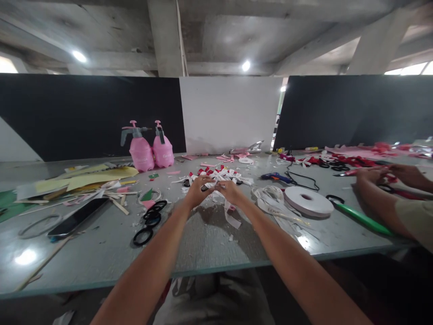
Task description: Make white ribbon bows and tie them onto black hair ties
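Observation:
My left hand (199,192) and my right hand (229,192) meet above the middle of the table, fingers bent and pinched close together. A white ribbon (232,219) hangs below my right hand, which grips it. Something small and dark shows at my left fingers; its kind is too small to tell. Just beyond both hands lies a pile of red and white ribbon pieces (233,174), partly hidden by my fingers. Black rings (155,210) lie left of my left forearm. A white ribbon roll (308,201) rests flat to the right, beside loose printed ribbon (270,198).
Two pink spray bottles (141,153) stand at the back left. A phone (79,216) and yellow sheets (101,178) lie left. A blue glue gun (276,177) with a black cord and a green tapered object (363,218) lie right. Another person's hands (374,176) work at far right.

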A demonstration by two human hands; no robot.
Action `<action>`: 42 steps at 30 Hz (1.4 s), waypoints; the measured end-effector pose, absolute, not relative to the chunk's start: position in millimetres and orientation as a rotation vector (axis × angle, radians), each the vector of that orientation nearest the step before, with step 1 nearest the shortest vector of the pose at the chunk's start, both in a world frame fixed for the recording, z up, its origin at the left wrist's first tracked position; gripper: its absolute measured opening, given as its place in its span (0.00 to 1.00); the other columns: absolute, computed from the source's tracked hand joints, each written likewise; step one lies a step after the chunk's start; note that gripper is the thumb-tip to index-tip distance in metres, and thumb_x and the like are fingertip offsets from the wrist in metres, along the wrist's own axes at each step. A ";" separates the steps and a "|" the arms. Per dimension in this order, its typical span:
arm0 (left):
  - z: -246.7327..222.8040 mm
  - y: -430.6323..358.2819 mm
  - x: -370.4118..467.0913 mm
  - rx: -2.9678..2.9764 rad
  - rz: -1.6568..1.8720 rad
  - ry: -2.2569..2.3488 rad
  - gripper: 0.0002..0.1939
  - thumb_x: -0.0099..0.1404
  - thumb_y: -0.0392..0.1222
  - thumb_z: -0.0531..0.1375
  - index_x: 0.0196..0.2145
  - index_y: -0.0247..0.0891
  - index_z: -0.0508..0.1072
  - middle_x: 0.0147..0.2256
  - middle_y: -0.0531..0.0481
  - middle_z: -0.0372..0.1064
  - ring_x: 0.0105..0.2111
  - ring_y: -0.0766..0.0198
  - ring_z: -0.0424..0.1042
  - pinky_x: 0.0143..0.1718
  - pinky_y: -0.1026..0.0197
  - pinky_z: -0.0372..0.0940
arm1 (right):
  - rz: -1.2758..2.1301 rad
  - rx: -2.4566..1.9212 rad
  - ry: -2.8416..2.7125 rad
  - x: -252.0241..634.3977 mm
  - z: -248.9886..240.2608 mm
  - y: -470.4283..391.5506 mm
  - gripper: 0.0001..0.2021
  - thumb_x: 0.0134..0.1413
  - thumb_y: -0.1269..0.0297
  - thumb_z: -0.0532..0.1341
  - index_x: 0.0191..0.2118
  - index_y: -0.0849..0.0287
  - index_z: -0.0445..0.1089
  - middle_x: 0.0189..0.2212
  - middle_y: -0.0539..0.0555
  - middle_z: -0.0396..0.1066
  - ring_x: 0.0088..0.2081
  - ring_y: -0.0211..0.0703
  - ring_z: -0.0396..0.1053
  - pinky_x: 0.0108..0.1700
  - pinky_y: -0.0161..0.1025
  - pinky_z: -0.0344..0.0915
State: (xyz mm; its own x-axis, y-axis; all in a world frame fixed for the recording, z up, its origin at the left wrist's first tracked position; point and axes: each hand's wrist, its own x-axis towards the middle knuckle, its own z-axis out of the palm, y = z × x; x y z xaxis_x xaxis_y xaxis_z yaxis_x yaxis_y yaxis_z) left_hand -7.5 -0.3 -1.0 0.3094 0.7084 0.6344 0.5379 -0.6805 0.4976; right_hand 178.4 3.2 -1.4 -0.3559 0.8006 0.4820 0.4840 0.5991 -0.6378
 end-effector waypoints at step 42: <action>-11.5 5.1 4.4 2.196 1.136 1.214 0.14 0.60 0.44 0.56 0.37 0.35 0.78 0.29 0.49 0.74 0.28 0.65 0.67 0.30 0.64 0.59 | 0.110 -1.065 -2.133 184.3 1.7 3.9 0.13 0.60 0.60 0.56 0.33 0.58 0.76 0.30 0.55 0.75 0.31 0.41 0.68 0.34 0.33 0.55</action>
State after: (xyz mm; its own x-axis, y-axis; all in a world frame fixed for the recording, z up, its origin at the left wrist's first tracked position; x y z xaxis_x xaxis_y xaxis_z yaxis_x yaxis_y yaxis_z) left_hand 4.4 5.1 -11.5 0.2982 0.8326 0.4667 0.5208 -0.5517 0.6514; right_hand 184.3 3.9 1.7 -0.3838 0.7207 0.5773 0.6576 0.6522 -0.3771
